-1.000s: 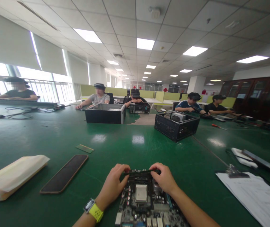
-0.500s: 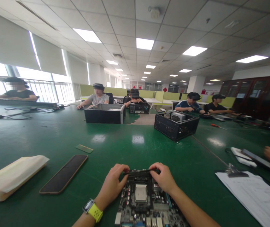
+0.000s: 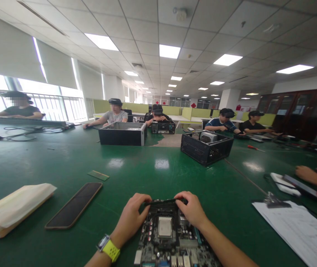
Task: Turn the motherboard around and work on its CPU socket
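Note:
A motherboard (image 3: pixel 184 243) lies flat on the green table in front of me, a silver processor (image 3: pixel 164 227) seated in its socket. At its far edge, a thin dark RAM stick (image 3: pixel 162 202) runs crosswise between my hands. My left hand (image 3: pixel 134 215) pinches the stick's left end with thumb and fingers. The right end is gripped by my right hand (image 3: pixel 192 210). Whether the stick sits down in a slot is hard to see. A second green RAM stick (image 3: pixel 99 175) rests on the table, beyond a dark phone (image 3: pixel 75 205).
A paper-wrapped packet (image 3: pixel 16 207) lies at left. On the right are a clipboard with papers (image 3: pixel 297 230), a white device (image 3: pixel 285 184) and a co-worker's hands (image 3: pixel 310 174). Computer cases (image 3: pixel 207 146) (image 3: pixel 122 134) stand farther back, near a red screwdriver (image 3: pixel 255 148). Several people sit around the table.
My hands keep nearly the same place; the RAM stick appears slightly tilted, showing more green. At right, a co-worker's hand has moved left, and another hand has come into view.

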Tool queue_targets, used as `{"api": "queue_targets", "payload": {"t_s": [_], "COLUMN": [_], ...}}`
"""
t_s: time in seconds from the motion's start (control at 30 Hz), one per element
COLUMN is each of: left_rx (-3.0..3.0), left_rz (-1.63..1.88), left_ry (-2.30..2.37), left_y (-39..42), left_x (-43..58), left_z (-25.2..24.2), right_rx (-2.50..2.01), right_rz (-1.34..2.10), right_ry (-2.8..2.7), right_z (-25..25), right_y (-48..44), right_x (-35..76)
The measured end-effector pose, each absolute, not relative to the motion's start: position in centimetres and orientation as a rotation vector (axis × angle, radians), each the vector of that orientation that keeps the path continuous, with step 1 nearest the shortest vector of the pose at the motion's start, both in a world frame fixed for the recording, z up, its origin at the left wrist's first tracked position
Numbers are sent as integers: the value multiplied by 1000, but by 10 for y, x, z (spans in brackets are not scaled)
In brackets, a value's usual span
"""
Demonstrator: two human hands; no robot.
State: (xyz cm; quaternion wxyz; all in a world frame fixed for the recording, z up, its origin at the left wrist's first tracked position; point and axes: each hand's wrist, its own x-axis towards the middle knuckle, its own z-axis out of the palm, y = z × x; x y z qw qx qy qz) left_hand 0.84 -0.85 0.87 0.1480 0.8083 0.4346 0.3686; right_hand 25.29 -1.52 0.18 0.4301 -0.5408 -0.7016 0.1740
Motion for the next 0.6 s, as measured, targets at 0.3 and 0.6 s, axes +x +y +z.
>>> {"api": "queue_targets", "payload": {"t_s": [0.3, 0.6], "left_rx": [2321, 2334], "left_rz": [1078, 1070], "left_ry": [1240, 1240], "left_y": [-10, -9], "left_x": [9, 8], "left_z": [11, 10], "right_rx": [-1365, -1387], "right_rz": [420, 407], "right_ry": [-1758, -1787], "right_z": [1, 0], "right_y": [-15, -14], "right_x": [253, 253]}}
